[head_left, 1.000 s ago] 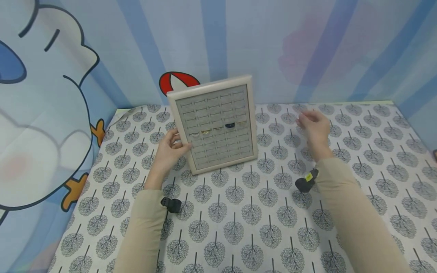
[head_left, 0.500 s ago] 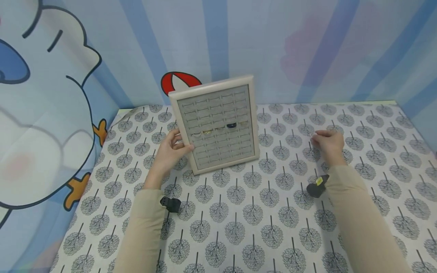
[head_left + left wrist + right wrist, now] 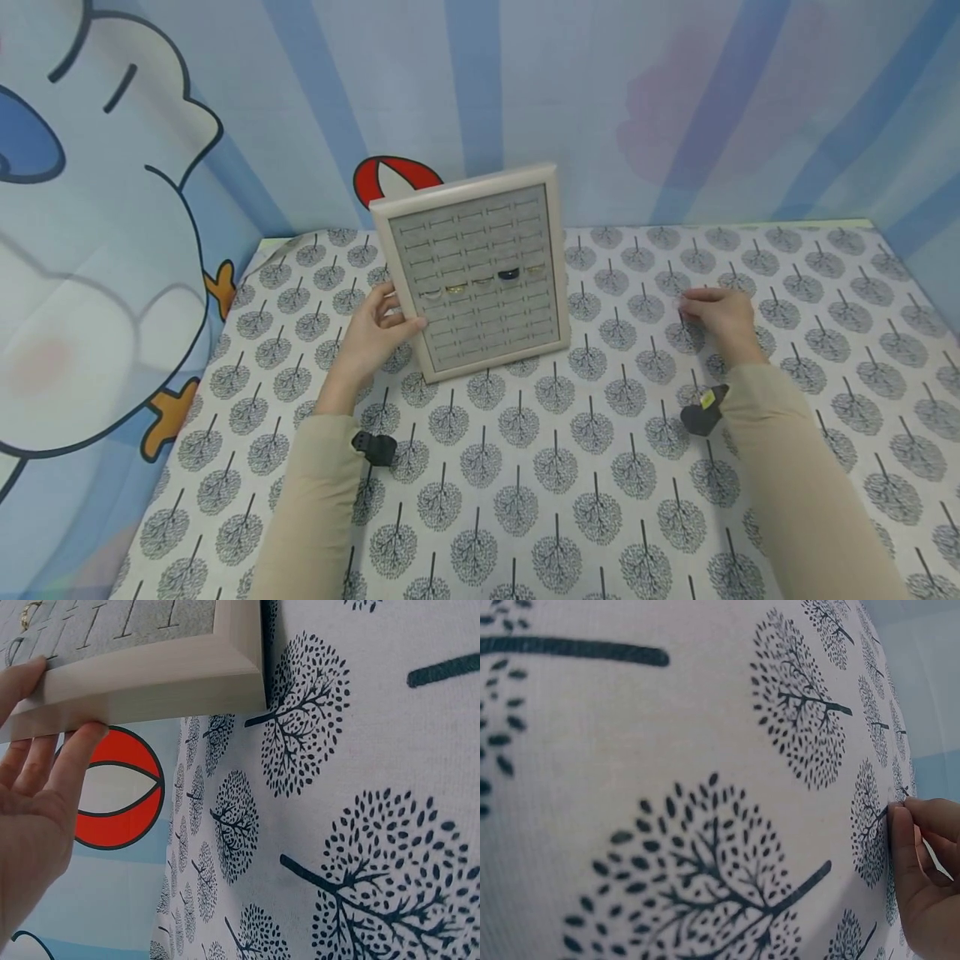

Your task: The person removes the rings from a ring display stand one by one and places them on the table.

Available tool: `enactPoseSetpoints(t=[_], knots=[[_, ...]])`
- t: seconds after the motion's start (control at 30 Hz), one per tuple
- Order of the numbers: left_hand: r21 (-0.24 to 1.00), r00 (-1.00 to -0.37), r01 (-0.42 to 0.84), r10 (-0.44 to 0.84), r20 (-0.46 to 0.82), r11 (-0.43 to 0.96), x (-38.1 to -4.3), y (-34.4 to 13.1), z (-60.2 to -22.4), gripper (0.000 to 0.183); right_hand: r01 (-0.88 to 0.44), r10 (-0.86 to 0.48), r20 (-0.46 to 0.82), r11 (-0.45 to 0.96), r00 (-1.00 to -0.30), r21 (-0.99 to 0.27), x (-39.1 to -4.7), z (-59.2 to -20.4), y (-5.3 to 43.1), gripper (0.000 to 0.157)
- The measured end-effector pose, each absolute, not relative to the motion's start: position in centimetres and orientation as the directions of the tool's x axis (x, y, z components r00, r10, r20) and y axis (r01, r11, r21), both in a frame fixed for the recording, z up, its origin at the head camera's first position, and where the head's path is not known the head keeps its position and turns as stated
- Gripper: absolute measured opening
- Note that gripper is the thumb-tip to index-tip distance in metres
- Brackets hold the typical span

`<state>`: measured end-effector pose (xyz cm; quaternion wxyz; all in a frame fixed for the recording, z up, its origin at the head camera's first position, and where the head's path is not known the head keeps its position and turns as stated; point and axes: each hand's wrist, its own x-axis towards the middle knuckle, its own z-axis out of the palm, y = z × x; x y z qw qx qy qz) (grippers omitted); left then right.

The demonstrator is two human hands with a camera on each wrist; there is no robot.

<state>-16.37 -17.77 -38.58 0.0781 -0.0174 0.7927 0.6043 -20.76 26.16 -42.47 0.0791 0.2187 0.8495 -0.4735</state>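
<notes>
A ring display [image 3: 480, 321] with a cream frame and grey slotted padding stands tilted near the middle of the table. Across one row sit several rings, among them a gold ring [image 3: 456, 289] and a dark blue ring [image 3: 508, 274]. My left hand [image 3: 375, 329] grips the frame's left edge, thumb on the front and fingers behind; the left wrist view shows this frame edge [image 3: 150, 690] close up. Well to the right, my right hand [image 3: 723, 317] is low at the cloth, thumb and forefinger pinched on a tiny pale ring, mostly hidden by the fingertips.
A white cloth [image 3: 555, 508] with a dark tree print covers the table. Behind it hangs a blue striped backdrop [image 3: 570, 100] with cartoon figures. Each wrist carries a small black camera, such as the left wrist camera [image 3: 377, 448].
My right hand has come down and slightly right to the cloth, then stayed almost still over the last half second. The left hand and the display hold their place.
</notes>
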Motion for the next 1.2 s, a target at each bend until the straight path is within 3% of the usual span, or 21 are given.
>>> enactPoseSetpoints(t=[0.33, 0.67, 0.97, 1.07, 1.2], knots=[[0.954, -0.985, -0.133, 0.069, -0.157, 0.268, -16.5, -17.8, -38.6, 0.069, 0.382, 0.215, -0.316, 0.521, -0.924, -0.763, -20.4, -42.1, 26.1, 0.046], [0.952, -0.984, -0.137, 0.069, -0.161, 0.276, -16.5, -17.7, -38.5, 0.069, 0.393, 0.281, -0.281, 0.529, -0.917, -0.753, -20.4, -42.4, 26.0, 0.043], [0.955, -0.985, -0.126, 0.081, -0.152, 0.268, -16.4, -17.7, -38.5, 0.069, 0.338, 0.349, -0.152, 0.567, -0.925, -0.751, -24.1, -47.2, 27.8, 0.049], [0.957, -0.985, -0.120, 0.086, -0.147, 0.264, -16.4, -17.7, -38.6, 0.069, 0.306, 0.329, -0.135, 0.549, -0.935, -0.778, -24.1, -45.4, 26.5, 0.049], [0.959, -0.986, -0.116, 0.090, -0.143, 0.260, -16.4, -17.7, -38.6, 0.069, 0.282, 0.283, -0.156, 0.490, -0.946, -0.825, -22.4, -40.0, 23.2, 0.046]])
